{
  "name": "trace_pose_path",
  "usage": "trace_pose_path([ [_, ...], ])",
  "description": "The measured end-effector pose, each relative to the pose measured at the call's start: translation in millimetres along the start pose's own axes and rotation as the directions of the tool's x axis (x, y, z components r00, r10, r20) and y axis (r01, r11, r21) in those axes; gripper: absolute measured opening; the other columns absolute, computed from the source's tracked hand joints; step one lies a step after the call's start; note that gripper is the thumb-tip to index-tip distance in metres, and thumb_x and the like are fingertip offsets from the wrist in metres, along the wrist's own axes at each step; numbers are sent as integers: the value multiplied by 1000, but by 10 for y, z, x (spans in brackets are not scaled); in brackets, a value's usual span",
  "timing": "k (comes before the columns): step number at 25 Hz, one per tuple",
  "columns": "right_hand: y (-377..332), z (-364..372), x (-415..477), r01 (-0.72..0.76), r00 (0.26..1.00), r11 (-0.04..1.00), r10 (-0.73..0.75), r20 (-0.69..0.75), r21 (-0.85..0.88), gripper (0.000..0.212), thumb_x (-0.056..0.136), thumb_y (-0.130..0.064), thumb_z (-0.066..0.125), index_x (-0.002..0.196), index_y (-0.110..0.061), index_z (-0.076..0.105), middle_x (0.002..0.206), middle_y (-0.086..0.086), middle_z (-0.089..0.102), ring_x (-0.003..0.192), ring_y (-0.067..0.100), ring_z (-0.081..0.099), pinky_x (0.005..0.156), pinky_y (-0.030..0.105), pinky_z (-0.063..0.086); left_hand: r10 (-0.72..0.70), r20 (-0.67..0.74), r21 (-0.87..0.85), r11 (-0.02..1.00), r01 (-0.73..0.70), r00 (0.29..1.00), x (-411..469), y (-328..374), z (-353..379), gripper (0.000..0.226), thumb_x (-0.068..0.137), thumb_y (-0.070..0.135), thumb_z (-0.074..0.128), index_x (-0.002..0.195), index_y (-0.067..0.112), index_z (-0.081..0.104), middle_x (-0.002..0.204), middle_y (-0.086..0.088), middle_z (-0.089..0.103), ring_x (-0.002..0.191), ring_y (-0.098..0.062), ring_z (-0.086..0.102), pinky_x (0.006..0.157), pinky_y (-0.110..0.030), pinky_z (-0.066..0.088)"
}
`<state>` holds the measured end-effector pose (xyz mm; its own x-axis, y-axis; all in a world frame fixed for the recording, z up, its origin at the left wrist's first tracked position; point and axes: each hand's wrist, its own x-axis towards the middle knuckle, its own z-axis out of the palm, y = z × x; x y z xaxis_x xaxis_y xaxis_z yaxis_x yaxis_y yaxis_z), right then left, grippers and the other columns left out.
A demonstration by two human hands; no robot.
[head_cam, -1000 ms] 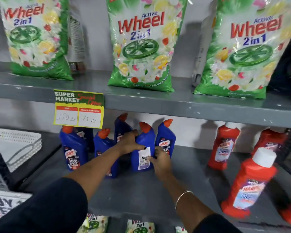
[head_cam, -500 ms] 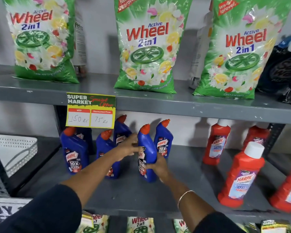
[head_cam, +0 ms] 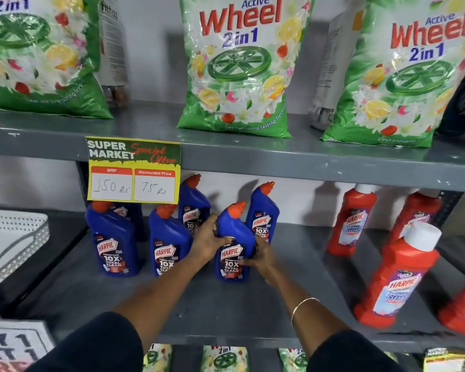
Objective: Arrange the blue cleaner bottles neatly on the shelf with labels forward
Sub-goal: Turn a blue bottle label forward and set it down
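Note:
Several blue cleaner bottles with orange caps stand on the grey middle shelf point(head_cam: 253, 312). Both hands grip one blue bottle point(head_cam: 232, 253) at the front, its Harpic label facing me. My left hand point(head_cam: 208, 238) holds its left side, my right hand point(head_cam: 261, 257) its right side. Two blue bottles point(head_cam: 113, 245) point(head_cam: 167, 245) stand to its left in the front row, labels forward. Behind are two more blue bottles point(head_cam: 193, 208) point(head_cam: 263, 213), labels forward, and one point(head_cam: 130, 213) partly hidden behind the price card.
Red Harpic bottles point(head_cam: 350, 221) point(head_cam: 397, 275) stand on the right of the same shelf. A yellow price card point(head_cam: 133, 170) hangs from the upper shelf edge. Green detergent bags point(head_cam: 239, 65) sit above. A white perforated basket point(head_cam: 11, 237) is at the left.
The held bottle has been turned from back label, through side-on, to front label facing me, and stands slightly further forward. Both hands stayed on it.

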<state>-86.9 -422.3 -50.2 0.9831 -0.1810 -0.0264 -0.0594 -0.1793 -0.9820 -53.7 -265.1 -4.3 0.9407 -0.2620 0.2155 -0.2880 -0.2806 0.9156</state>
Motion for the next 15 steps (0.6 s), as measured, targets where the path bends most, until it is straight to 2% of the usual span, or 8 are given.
trace_pose_path([
  [3,21,-38,17,-5,1000,1000,5,17,-30,65,61,12,73,120,2,48,122,24,59,111,37,56,96,51,48,-42,34,22,999,41,999,-23,-93,17,31,69,-1,70,95,7,54,83,-3,64,76,-13,60,72,-23,51],
  [6,-4,-40,-5,-6,1000,997,8,24,-81,61,62,5,76,118,-1,53,119,22,62,110,35,58,97,51,47,-96,75,12,995,96,993,-90,-182,36,32,72,-3,66,102,4,57,103,-17,69,95,-27,65,86,-42,54],
  [9,-18,-34,-88,3,1000,993,0,21,-119,61,61,2,77,117,-3,54,118,21,63,109,34,59,96,51,48,-139,76,16,990,138,987,-174,-153,34,29,73,-2,65,99,8,57,105,-17,68,96,-26,63,85,-42,53],
  [11,-27,-45,-190,1,1000,992,1,23,-126,57,62,4,76,115,0,55,117,22,64,105,35,60,92,46,51,-161,94,21,987,160,982,-246,-136,28,30,73,0,66,100,8,57,106,-16,68,97,-26,63,85,-40,54],
  [14,-47,-59,-408,12,999,996,-8,38,-91,52,63,6,74,112,0,56,113,19,64,95,28,61,78,28,53,-170,106,17,985,169,980,-401,-123,32,32,73,1,66,103,6,57,105,-17,69,98,-28,65,83,-40,55],
  [15,-40,-65,-484,14,999,997,-11,40,-82,54,63,7,74,113,-1,55,113,18,64,94,26,60,77,25,52,-172,109,15,985,172,979,-463,-124,40,32,73,2,67,103,6,58,105,-17,69,97,-28,65,84,-42,55],
])
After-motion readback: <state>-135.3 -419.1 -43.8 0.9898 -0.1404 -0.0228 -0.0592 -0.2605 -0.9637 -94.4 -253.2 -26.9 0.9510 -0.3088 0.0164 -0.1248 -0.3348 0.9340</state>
